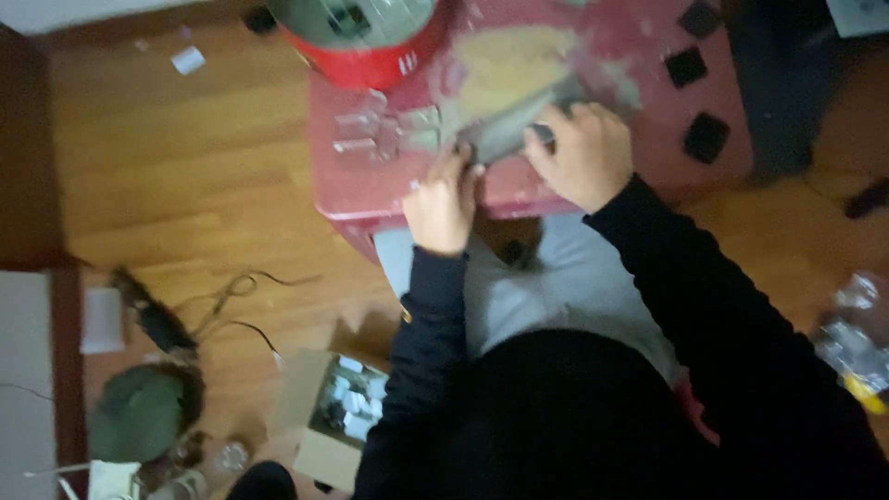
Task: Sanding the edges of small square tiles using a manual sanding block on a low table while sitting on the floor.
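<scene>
Dim room, wooden plank floor (185, 167), low red table (370, 194)

We see a red bucket (370, 42) far off, an open cardboard box (324, 417) near left, and black wires (231, 301) on the wood floor (185, 157).

The low red table (370, 199) is showing a worn, matt top with paler scuffed patches. Just in front of the table's near edge, both hands are gripping a grey, dull-looking sheet (505, 134), its material too blurred to tell. Left of the table, the floor (185, 167) is showing as glossy varnished wood planks. Below the table, an open box (319, 421) is looking like plain brown cardboard. At the table's far edge a red tub (380, 56) is gleaming like smooth plastic.
</scene>
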